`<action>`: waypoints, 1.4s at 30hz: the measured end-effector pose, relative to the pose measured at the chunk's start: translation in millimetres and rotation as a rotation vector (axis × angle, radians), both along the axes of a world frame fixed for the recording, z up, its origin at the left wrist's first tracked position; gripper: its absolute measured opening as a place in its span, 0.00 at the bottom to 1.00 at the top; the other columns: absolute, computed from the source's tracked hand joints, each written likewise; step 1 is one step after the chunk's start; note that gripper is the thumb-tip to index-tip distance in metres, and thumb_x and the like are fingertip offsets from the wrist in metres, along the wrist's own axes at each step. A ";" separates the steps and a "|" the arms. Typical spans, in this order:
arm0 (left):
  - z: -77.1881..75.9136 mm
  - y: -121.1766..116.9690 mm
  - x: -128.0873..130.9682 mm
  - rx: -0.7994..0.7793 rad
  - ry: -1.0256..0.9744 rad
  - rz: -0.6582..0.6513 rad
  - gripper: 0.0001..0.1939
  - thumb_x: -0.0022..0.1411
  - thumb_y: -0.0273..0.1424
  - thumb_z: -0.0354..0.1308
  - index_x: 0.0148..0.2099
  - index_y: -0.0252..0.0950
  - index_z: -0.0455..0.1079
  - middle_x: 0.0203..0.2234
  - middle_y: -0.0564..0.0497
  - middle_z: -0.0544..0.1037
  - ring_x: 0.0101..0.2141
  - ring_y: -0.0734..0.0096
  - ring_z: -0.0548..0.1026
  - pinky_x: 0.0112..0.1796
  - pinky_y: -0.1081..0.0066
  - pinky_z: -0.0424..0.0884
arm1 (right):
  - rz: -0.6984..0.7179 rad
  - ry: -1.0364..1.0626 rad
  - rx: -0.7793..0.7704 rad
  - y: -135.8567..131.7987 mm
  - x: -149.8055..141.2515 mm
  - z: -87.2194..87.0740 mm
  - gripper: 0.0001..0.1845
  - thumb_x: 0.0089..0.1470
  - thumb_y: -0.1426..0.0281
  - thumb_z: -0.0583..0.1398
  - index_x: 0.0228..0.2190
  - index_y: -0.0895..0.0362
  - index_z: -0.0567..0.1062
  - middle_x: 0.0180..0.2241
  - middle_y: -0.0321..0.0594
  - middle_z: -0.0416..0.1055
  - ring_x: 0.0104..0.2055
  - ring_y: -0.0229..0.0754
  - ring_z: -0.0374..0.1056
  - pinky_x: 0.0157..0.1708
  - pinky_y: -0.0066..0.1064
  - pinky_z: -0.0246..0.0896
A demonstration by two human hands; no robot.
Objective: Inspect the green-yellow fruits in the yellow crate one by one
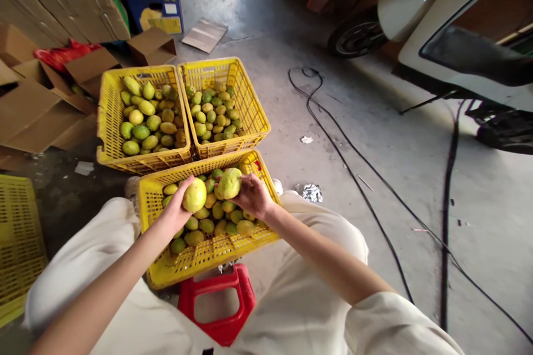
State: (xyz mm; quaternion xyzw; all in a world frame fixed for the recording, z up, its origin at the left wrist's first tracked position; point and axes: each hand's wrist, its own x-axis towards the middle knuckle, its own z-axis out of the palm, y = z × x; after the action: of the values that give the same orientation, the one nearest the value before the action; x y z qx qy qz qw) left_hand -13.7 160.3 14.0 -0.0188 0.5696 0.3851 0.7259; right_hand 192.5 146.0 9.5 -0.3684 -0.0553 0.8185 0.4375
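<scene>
My left hand (177,212) is closed round a yellow lemon (194,195), held over the near crate. Beside it my right hand (255,197) grips a larger, bumpy yellow-green lemon (229,183) by its right side. The two fruits are close together but apart. Below them the near yellow crate (200,266) holds many green and yellow lemons (207,226). Just beyond stand two more yellow crates: the left crate (110,116) has mostly yellow and green lemons, and the right crate (250,105) has smaller, greener ones.
A red plastic stool (245,288) shows between my knees. Cardboard boxes (37,116) lie at the left, above another yellow crate (19,233). Black cables (353,172) run across the floor at the right, and a white scooter (420,28) stands at the upper right.
</scene>
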 end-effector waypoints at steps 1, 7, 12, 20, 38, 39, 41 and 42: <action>-0.6 0.0 -0.2 0.022 0.005 -0.001 0.08 0.60 0.27 0.68 0.43 0.35 0.76 0.34 0.49 0.83 0.34 0.67 0.83 0.35 0.75 0.81 | -0.001 0.000 0.011 0.0 -0.8 -0.1 0.15 0.49 0.66 0.63 0.41 0.53 0.73 0.43 0.45 0.81 0.56 0.56 0.76 0.50 0.50 0.77; 9.3 -4.4 5.1 0.062 0.016 -0.007 0.07 0.60 0.24 0.67 0.42 0.35 0.75 0.33 0.50 0.82 0.32 0.69 0.81 0.35 0.73 0.81 | -0.068 -0.086 -0.022 -4.2 -2.9 -2.8 0.18 0.51 0.63 0.70 0.42 0.53 0.73 0.41 0.41 0.80 0.52 0.51 0.77 0.53 0.49 0.76; 12.0 -4.9 5.0 -0.049 0.017 -0.011 0.07 0.67 0.33 0.60 0.41 0.34 0.73 0.29 0.47 0.81 0.27 0.66 0.80 0.30 0.69 0.82 | -0.037 -0.148 -0.028 -6.7 -1.1 -7.9 0.19 0.49 0.63 0.73 0.40 0.53 0.74 0.35 0.38 0.79 0.41 0.47 0.79 0.47 0.41 0.79; 10.2 -3.2 2.6 -0.128 -0.004 -0.059 0.12 0.69 0.35 0.56 0.43 0.30 0.75 0.29 0.43 0.82 0.28 0.62 0.83 0.29 0.68 0.82 | -0.037 -0.006 -0.076 0.3 -1.5 -8.2 0.16 0.51 0.62 0.63 0.42 0.53 0.73 0.42 0.47 0.81 0.55 0.59 0.76 0.49 0.54 0.78; 7.2 -3.3 2.3 0.060 0.128 -0.107 0.06 0.56 0.23 0.70 0.35 0.33 0.75 0.26 0.51 0.80 0.24 0.71 0.78 0.27 0.73 0.81 | -0.039 -0.129 -0.030 -0.4 -1.3 -6.4 0.18 0.47 0.69 0.66 0.42 0.49 0.72 0.39 0.36 0.80 0.50 0.51 0.78 0.47 0.44 0.79; 4.0 -4.0 1.3 0.061 0.132 -0.105 0.08 0.54 0.22 0.70 0.35 0.34 0.75 0.27 0.51 0.80 0.25 0.71 0.79 0.28 0.73 0.81 | -0.035 -0.113 -0.029 -0.4 -1.7 -8.3 0.19 0.46 0.69 0.65 0.42 0.49 0.72 0.39 0.36 0.80 0.51 0.52 0.78 0.47 0.45 0.79; -1.5 -5.0 -0.5 0.035 0.131 -0.089 0.09 0.54 0.22 0.71 0.36 0.34 0.75 0.28 0.51 0.81 0.27 0.71 0.79 0.29 0.72 0.81 | -0.038 -0.114 -0.029 -0.4 -2.4 -11.9 0.20 0.44 0.70 0.65 0.42 0.49 0.72 0.39 0.35 0.80 0.52 0.51 0.77 0.47 0.43 0.78; -3.8 -5.1 -1.5 0.018 0.130 -0.076 0.09 0.54 0.22 0.71 0.37 0.34 0.76 0.30 0.51 0.81 0.27 0.70 0.80 0.30 0.72 0.81 | -0.041 -0.137 -0.032 -0.5 -2.7 -13.2 0.20 0.44 0.70 0.65 0.42 0.49 0.72 0.39 0.35 0.80 0.51 0.50 0.77 0.47 0.41 0.78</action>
State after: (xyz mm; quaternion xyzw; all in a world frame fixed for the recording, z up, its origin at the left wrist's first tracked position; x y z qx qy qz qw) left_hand -15.2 155.2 10.2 0.0346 0.6124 0.3629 0.7015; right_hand 189.8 145.5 -3.7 -0.4313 -0.0645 0.7832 0.4432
